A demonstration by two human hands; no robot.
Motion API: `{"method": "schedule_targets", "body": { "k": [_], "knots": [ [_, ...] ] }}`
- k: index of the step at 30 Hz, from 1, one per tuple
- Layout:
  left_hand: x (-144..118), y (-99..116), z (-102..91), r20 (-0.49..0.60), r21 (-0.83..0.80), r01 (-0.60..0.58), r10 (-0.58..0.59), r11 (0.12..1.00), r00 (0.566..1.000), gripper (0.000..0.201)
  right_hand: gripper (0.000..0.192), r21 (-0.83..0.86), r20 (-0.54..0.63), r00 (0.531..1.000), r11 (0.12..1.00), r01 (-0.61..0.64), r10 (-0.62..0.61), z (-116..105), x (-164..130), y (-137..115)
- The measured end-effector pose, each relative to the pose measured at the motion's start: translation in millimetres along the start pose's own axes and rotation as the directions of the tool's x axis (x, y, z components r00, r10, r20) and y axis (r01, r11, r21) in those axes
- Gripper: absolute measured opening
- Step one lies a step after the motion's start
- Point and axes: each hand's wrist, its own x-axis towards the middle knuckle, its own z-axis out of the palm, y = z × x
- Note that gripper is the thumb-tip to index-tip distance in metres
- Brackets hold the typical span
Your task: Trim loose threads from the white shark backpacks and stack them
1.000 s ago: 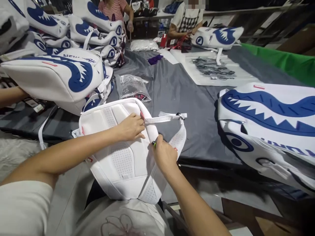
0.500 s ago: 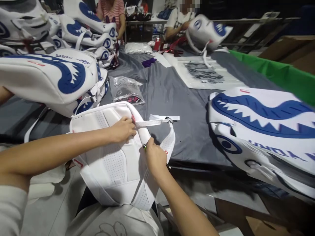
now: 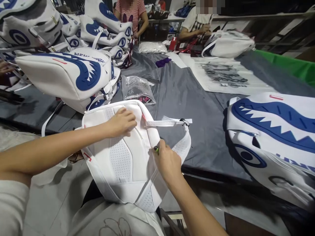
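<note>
A white backpack (image 3: 140, 157) leans across my lap against the table edge, its padded back facing me. My left hand (image 3: 122, 122) rests over the upper back panel, fingers loosely bent and slightly apart, gripping nothing visible. At the bag's right side, my right hand (image 3: 168, 160) is closed around a small green-and-black tool (image 3: 156, 149); most of it is hidden in the fist, so its kind cannot be told. A white webbing strap (image 3: 164, 123) runs right from the bag's top to a black buckle (image 3: 184, 122), joined to a perforated shoulder strap (image 3: 183, 144).
White backpacks with blue shark mouths lie at left (image 3: 61, 77) and right (image 3: 275, 121), more piled behind. A clear bag of small parts (image 3: 137, 90) and a plastic sheet (image 3: 221, 77) lie on the grey-covered table (image 3: 177, 95). Two people work across it.
The view has swung left, shifting things rightward. My left hand's fingers have loosened and moved up off the panel's inner edge. The co-worker's backpack at the back has been lowered to the table.
</note>
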Motion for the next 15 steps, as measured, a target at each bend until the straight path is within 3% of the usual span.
{"method": "schedule_targets", "body": {
  "k": [3, 5, 9, 12, 15],
  "knots": [
    [-17.7, -3.0, 11.5, -0.161, 0.016, 0.024, -0.021, 1.000, 0.987, 0.010, 0.014, -0.064, -0.156, 0.983, 0.994, 0.086, -0.095, -4.0, -0.1, -1.3],
    [-24.4, -0.4, 21.9, -0.224, -0.006, 0.025, -0.026, 1.000, 0.974, 0.015, 0.021, -0.104, -0.187, 0.955, 0.971, 0.215, -0.231, -9.4, 7.5, -5.1],
    [-28.3, 3.3, 35.9, -0.220, -0.090, 0.034, -0.054, 0.995, 0.974, 0.023, 0.032, -0.150, -0.016, 0.884, 0.875, 0.460, -0.467, -26.8, 34.7, -18.4],
    [-28.7, 1.1, 39.6, -0.219, -0.111, 0.019, -0.043, 0.994, 0.975, 0.025, 0.029, -0.156, 0.102, 0.861, 0.847, 0.508, -0.497, -38.8, 52.3, -27.5],
    [-29.0, -1.6, 43.4, -0.272, -0.053, -0.007, -0.007, 0.999, 0.962, 0.025, 0.023, -0.135, 0.139, 0.849, 0.840, 0.526, -0.509, -43.3, 63.8, -33.7]
  ]
}}
